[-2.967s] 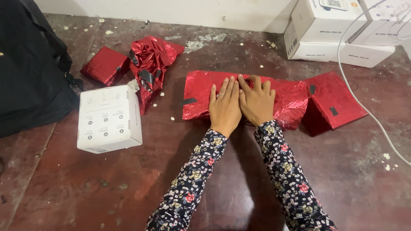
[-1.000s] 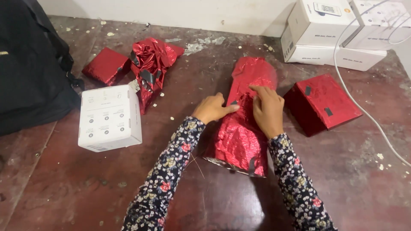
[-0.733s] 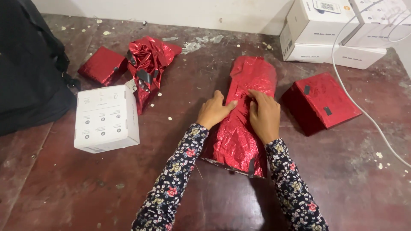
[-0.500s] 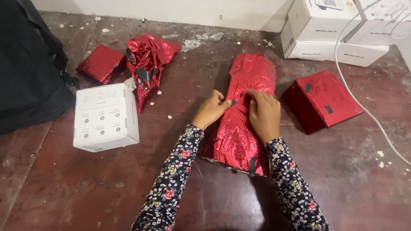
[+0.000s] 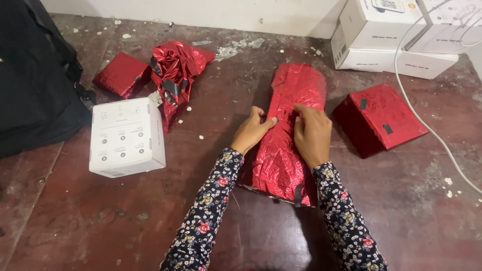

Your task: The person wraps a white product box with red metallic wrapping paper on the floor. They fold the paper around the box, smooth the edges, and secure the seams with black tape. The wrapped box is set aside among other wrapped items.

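- I am looking down at a dark brown table [image 5: 90,221], and a long parcel in shiny red foil [image 5: 288,135] lies in the middle of it.
- The long red parcel runs away from me, one short end near my arms and the other short end far off toward the white wall. So its long way points straight ahead, not side to side.
- My left hand [image 5: 252,131] sits at the parcel's left edge. Its fingers are bent and its thumb and fingertips pinch a fold of the foil.
- My right hand [image 5: 312,134] rests flat on top of the parcel, a bit right of the middle. Its fingers are spread only a little and press the foil down.
- Both hands touch the parcel about halfway along it, and they are close to each other.
- A white box [image 5: 126,136] lies well apart on the left. A small red wrapped box [image 5: 381,118] lies just beside the parcel on the right.
- Crumpled red foil [image 5: 176,75] lies farther off on the left.
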